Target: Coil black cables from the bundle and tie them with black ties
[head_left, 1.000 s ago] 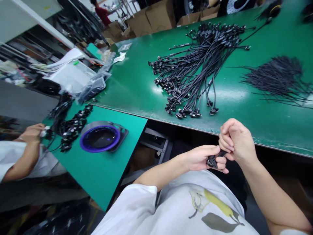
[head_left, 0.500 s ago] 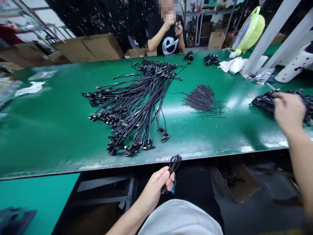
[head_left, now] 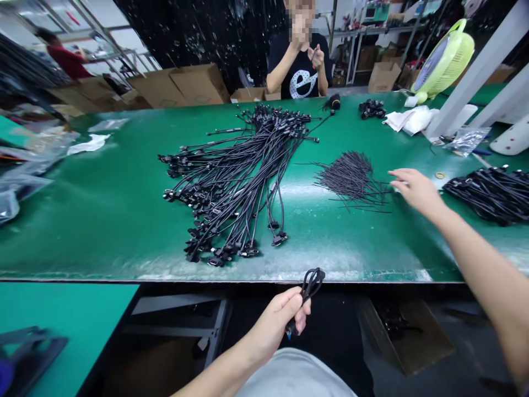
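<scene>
My left hand [head_left: 278, 318] is closed around a folded black cable [head_left: 309, 286], held below the front edge of the green table [head_left: 103, 209]. My right hand [head_left: 415, 188] hovers over the table with fingers apart and nothing in it, just right of a heap of thin black ties [head_left: 351, 176]. A large bundle of black cables with connectors [head_left: 235, 182] lies in the middle of the table. Another pile of black cables [head_left: 491, 190] lies to the right of my right hand.
A person in a black shirt [head_left: 300, 69] sits at the far side. A green fan [head_left: 444, 63], white cloths [head_left: 411, 118] and a white post [head_left: 475, 71] stand at the far right. Cardboard boxes [head_left: 182, 85] line the back. A brown box [head_left: 407, 336] sits under the table.
My right hand has moved left from the right-hand cable pile to the heap of ties. A second ago both hands held the cable together at my lap; the view has swung right.
</scene>
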A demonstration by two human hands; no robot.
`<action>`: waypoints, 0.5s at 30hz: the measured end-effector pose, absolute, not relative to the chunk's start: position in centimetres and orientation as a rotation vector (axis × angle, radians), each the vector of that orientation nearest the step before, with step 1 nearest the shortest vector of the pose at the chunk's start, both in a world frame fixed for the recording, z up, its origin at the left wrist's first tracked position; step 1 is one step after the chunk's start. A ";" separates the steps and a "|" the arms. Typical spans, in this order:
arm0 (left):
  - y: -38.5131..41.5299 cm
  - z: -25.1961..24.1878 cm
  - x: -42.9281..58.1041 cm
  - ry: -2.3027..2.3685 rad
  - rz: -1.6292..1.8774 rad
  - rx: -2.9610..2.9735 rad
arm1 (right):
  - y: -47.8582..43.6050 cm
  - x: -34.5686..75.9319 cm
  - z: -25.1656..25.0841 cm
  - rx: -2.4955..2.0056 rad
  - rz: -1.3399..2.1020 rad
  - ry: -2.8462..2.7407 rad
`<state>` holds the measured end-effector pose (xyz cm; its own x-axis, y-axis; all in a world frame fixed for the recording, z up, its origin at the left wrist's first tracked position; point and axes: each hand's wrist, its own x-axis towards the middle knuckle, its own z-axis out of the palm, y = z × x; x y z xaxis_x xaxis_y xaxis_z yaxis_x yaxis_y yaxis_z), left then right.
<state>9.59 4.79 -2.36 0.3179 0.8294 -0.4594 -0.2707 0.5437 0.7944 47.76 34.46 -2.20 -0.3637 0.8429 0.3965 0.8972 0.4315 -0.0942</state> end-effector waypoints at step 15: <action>4.5 -1.7 7.6 0.989 0.979 0.636 | 30.1 38.0 1.1 -1.322 -0.262 -2.089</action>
<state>7.59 4.49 -1.72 0.2066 0.8969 -0.3910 -0.3815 0.4419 0.8119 38.04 30.07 1.14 -0.2854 0.7368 0.6129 0.8652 0.4731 -0.1659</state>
